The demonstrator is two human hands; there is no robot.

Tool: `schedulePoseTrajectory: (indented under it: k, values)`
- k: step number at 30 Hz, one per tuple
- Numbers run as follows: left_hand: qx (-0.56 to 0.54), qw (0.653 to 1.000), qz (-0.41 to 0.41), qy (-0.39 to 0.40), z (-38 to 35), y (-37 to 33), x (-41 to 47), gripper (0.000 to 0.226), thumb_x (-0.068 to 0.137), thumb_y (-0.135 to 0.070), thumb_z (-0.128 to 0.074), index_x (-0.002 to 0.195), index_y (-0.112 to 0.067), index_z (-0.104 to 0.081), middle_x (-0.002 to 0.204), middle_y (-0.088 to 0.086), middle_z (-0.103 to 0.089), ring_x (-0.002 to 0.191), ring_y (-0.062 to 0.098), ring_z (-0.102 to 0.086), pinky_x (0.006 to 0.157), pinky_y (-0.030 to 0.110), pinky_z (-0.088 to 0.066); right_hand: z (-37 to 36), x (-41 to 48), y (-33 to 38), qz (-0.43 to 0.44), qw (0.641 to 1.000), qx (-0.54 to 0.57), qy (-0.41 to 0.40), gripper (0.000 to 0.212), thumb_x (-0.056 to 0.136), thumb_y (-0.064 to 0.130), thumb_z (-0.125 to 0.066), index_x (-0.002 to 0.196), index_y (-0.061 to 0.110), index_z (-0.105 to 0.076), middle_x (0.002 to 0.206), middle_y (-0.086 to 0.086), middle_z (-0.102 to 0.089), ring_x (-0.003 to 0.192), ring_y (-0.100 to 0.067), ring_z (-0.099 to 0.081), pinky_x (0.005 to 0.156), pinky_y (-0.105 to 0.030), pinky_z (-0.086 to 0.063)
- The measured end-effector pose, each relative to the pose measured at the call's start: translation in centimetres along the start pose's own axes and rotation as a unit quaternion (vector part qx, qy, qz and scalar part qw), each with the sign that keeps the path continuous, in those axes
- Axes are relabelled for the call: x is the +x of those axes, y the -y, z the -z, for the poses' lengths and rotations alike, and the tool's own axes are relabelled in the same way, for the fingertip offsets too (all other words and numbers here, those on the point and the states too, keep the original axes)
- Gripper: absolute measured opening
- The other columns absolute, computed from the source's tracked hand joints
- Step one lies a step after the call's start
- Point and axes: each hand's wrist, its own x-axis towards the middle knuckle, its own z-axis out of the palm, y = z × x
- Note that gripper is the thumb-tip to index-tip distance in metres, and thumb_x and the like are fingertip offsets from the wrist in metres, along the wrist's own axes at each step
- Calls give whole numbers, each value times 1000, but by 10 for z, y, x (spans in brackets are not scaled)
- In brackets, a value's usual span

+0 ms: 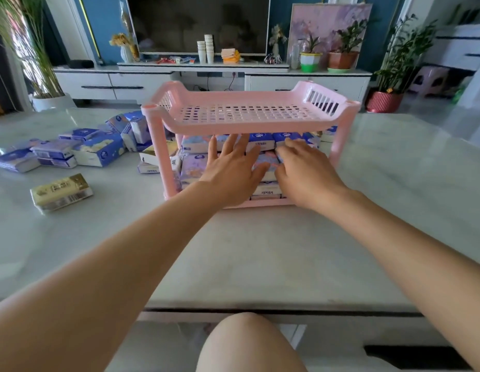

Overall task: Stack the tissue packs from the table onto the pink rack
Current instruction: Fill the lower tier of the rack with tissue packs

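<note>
Head view. Both hands reach into the lower level of the rack (341, 140), which stands on the table (260, 251).

Left hand (232, 170): palm down, fingers straight and spread, lying flat on the stacked packs (263, 143). It grasps nothing.

Right hand (307, 170): just right of the left hand, fingers bent down over the same stack. The fingertips are out of sight, so I cannot tell whether they pinch a pack or only rest on it.

Between the two thumbs sits one pack (268, 163) with a pink-and-blue print. The left thumb touches it.

The stacked packs fill the lower level under and beyond both hands, in at least two layers, with blue-and-white wrappers facing forward.

Directly above the hands is the top shelf (241, 112), slotted, with raised ends.

Left of the left hand, outside the rack, the loose packs (99, 153) lie in a blue-and-white heap on the table. The nearest ones lie against the rack's left post.

Well left of the left hand, nearer the camera than the heap, a yellow pack (62, 191) lies flat and alone.
</note>
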Motion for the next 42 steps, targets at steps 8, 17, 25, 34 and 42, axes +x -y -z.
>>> schedulePoseTrajectory:
  k: [8,17,25,34,42]
  values:
    - [-85,985,17,-150,2,-4,-24,61,88,-44,-17,110,-10,-62,135,11,-46,132,28,-32,110,53,-15,-1,-7,-7,20,995,96,-35,30,89,3,-43,117,2,-55,123,-13,-56,116,-28,-47,92,-30,-34]
    - [-68,976,-56,-201,-4,-10,-87,41,89,-21,-33,120,-7,-57,128,9,-56,130,28,-41,107,56,-26,-17,-33,11,87,994,56,-18,53,87,16,-30,139,9,-40,147,-8,-38,138,-20,-29,114,-26,-10]
    - [-86,977,-20,-194,-2,-10,-89,40,89,-24,-33,115,-9,-60,127,10,-57,129,30,-43,104,55,-30,-24,-36,11,74,993,50,-78,47,78,12,-44,122,2,-58,128,-14,-58,124,-32,-49,107,-47,-31]
    - [-98,975,-6,-197,-2,-9,-83,42,87,-26,-31,109,-9,-62,121,9,-61,125,32,-48,100,55,-34,-25,-37,12,76,991,46,-96,43,76,9,-49,116,-1,-61,122,-17,-61,116,-34,-55,100,-51,-39]
    - [-185,935,1,-303,33,33,-108,27,80,-12,-37,79,-8,-64,77,3,-62,71,25,-57,64,35,-41,-5,-49,51,134,975,151,-87,41,85,16,-41,125,14,-54,129,0,-54,124,-8,-39,108,-16,-17]
